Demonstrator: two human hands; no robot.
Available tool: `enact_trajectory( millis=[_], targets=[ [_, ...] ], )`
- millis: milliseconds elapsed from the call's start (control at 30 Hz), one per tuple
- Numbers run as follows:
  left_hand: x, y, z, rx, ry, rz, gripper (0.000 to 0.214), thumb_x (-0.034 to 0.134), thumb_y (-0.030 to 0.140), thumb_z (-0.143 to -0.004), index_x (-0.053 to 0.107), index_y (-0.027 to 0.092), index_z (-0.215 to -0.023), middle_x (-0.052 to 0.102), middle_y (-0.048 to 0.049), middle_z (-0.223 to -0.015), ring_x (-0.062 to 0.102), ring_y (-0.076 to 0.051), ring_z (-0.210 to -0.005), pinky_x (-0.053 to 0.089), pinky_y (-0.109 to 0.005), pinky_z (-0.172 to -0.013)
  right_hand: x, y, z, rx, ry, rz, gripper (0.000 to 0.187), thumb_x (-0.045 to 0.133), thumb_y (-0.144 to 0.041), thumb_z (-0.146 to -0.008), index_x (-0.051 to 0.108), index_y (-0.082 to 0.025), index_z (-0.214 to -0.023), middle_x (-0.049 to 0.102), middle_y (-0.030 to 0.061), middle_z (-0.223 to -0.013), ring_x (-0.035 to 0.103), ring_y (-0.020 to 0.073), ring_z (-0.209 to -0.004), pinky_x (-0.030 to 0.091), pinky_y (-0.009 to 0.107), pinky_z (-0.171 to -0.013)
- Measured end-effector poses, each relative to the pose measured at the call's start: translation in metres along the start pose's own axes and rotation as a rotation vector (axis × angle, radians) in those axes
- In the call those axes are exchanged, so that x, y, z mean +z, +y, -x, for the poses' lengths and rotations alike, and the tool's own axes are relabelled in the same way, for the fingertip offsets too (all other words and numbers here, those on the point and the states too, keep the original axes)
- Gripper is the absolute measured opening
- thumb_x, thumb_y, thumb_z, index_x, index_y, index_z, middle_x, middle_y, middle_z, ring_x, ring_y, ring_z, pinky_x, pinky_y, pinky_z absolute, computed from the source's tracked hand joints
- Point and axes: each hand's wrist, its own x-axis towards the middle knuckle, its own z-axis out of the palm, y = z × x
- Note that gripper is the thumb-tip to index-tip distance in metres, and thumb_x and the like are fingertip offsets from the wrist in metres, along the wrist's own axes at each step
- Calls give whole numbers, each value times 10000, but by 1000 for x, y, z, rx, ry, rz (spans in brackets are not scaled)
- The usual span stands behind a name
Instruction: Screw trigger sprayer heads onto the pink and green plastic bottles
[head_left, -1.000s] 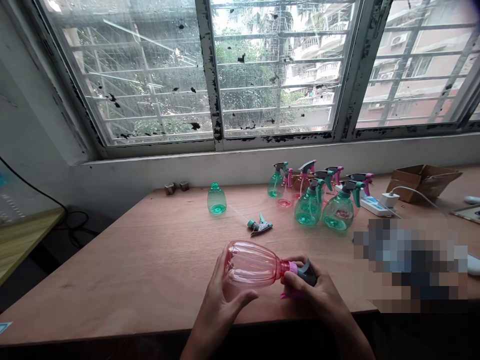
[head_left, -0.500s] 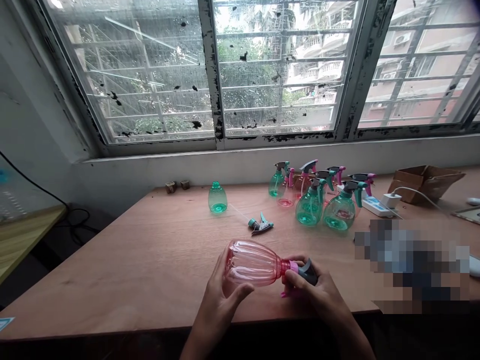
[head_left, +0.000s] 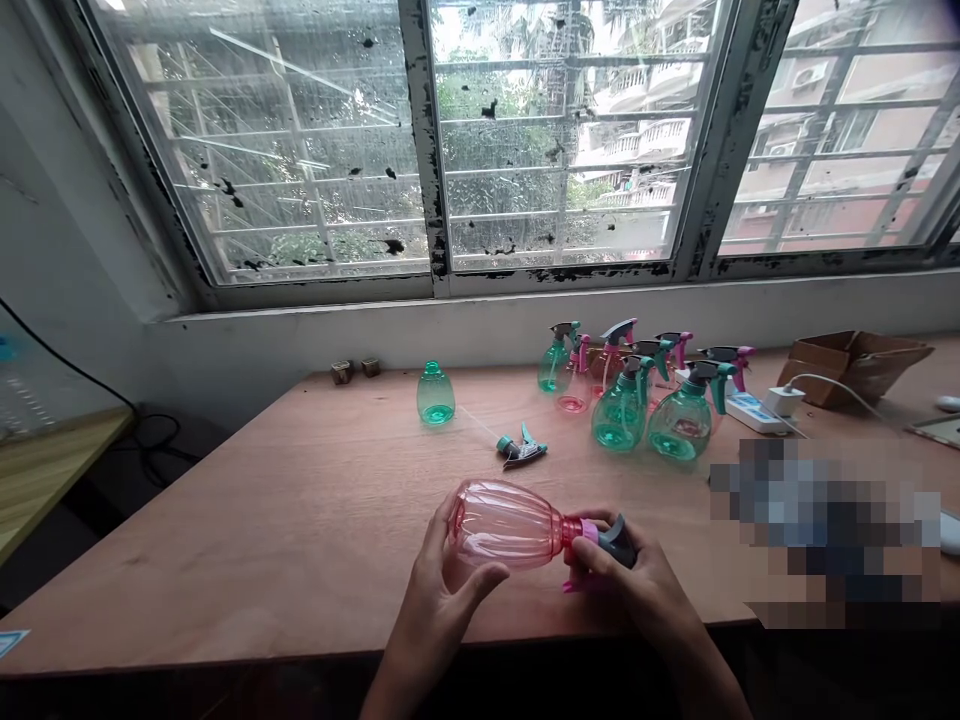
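Note:
A pink see-through spray bottle lies on its side above the near edge of the wooden table. My left hand curls round its ribbed body from below. My right hand is closed on the grey and pink trigger head at the bottle's neck. Farther back lie a loose green and grey trigger head and a capless green bottle standing upright.
A cluster of several assembled green and pink spray bottles stands at the back right, beside a white power strip and an open cardboard box. A blurred patch covers the right of the table. Windows run along the far wall.
My hands and the pink bottle stay almost in place. The view shifts slightly, and my left fingers shift a little on the bottle's body.

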Motion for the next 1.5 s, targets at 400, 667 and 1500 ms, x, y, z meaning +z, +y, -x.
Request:
enact_trajectory(
  millis=[400,667,1500],
  targets=[
    [1,0,-1,-25,10,-70,839,763,469,-829,370,270,-1543,444,-104,-1583,436,-338,-1445,342,-468,-1213,2,-3,0,8,21,18,446,860,-513,-725,732,-159,-965,710,17,-666,666,179,-567,620,316,-578],
    [-3,-2,-3,60,-7,-169,738,712,453,-887,388,334,-1539,384,-41,-1623,264,-297,-1535,199,-464,-1268,1,-1,-1,-4,64,2,468,861,-526,-717,720,-163,-977,713,16,-666,670,185,-559,626,329,-584],
    [-1,-3,-1,-20,-20,-16,815,731,445,-875,329,270,-1562,324,-85,-1651,320,-342,-1508,222,-485,-1262,-3,1,-1,-18,10,54,389,843,-477,-765,721,-170,-971,714,0,-644,661,161,-563,579,260,-576]
  ],
)
